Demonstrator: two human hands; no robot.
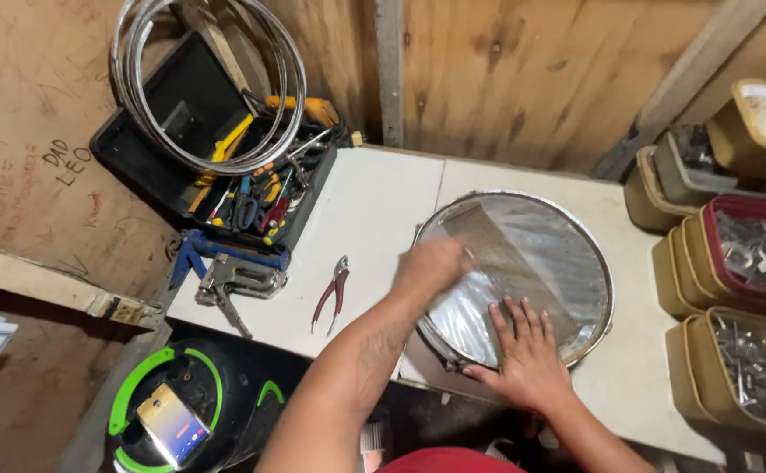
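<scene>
My right hand (527, 350) lay flat, fingers spread, on the metal strip (510, 263) (its long axis running diagonally across the round pan (597, 302)), while my left hand (435, 263), nearer its far end, pinched the edge.

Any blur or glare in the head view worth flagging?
Head view: left hand is motion-blurred over the round metal pan; right hand is sharp, flat on the mesh strip; soft glare on the pan's inside; corners bend, wide-lens distortion.

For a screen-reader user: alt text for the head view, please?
Both hands press a metal strip across a round shiny lid on a white table: left hand blurred, right hand flat. Red-handled pliers lie nearby.
</scene>
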